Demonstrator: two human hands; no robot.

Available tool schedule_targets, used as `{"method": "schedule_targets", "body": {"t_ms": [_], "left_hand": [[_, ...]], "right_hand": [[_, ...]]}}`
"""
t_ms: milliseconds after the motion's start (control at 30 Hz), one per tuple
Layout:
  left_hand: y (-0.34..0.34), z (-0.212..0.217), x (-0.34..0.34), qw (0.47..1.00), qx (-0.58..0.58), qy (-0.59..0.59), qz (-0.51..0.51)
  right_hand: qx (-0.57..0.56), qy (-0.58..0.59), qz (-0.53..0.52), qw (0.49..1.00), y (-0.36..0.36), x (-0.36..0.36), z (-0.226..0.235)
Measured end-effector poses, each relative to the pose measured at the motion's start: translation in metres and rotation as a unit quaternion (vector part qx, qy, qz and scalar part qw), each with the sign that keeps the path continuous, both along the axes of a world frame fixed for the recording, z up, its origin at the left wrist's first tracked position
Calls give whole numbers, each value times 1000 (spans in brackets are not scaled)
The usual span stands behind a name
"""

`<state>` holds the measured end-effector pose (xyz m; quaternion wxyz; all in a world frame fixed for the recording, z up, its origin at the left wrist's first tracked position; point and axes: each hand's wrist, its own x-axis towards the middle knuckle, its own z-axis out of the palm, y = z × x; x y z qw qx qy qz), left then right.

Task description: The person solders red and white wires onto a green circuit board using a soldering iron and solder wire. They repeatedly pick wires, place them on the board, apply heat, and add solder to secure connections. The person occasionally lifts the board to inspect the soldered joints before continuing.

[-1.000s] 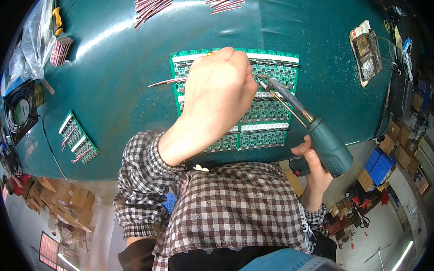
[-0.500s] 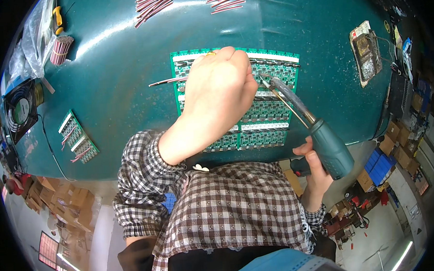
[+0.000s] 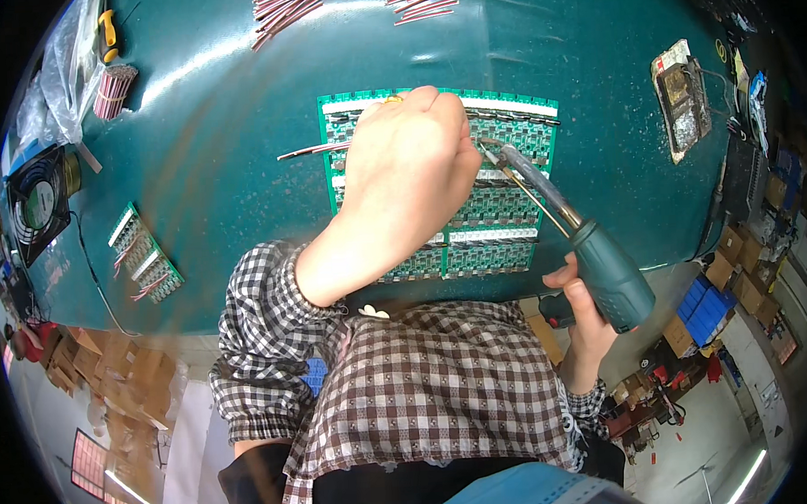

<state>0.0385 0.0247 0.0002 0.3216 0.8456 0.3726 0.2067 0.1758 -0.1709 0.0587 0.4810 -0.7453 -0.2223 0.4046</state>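
Observation:
My left hand [image 3: 409,162] is closed over the upper middle of a green circuit board panel [image 3: 494,257], back of the hand up. Thin red, white and black wires [image 3: 313,150] stick out from its left side, held in the fingers. The fingertips and the wire ends are hidden behind the hand. My right hand [image 3: 588,320] grips a dark green soldering gun [image 3: 612,274] by its handle, below the panel's right side. Its tip and a thin metal tube beside the barrel reach up-left to the board, close to my left fingers. Whether the tip touches a joint cannot be made out.
Loose wires [image 3: 289,9] and a smaller wire pile [image 3: 424,1] lie at the far edge. On the left are a bundle of wires [image 3: 115,92], a black fan [image 3: 39,205] and a smaller circuit board [image 3: 145,254]. A worn, dirty tray-like holder [image 3: 682,100] lies right.
The soldering gun has shifted very slightly to the left, its tip nearer my left fingers. My left hand stays in place. A faint brownish blur now crosses the left of the table.

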Motion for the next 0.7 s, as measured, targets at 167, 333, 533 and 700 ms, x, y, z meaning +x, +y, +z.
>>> {"method": "schedule_targets", "body": {"t_ms": [167, 333, 533, 700], "left_hand": [[0, -1, -1, 1000, 4, -2, -2], [0, -1, -2, 1000, 12, 1, -3], [1, 0, 0, 1000, 12, 15, 0], [0, 1, 0, 1000, 16, 27, 1]], "right_hand": [[1, 3, -13, 1000, 0, -2, 1], [6, -27, 7, 1000, 0, -1, 1], [3, 22, -18, 1000, -7, 2, 1], [17, 53, -59, 997, -1, -2, -1]]}}
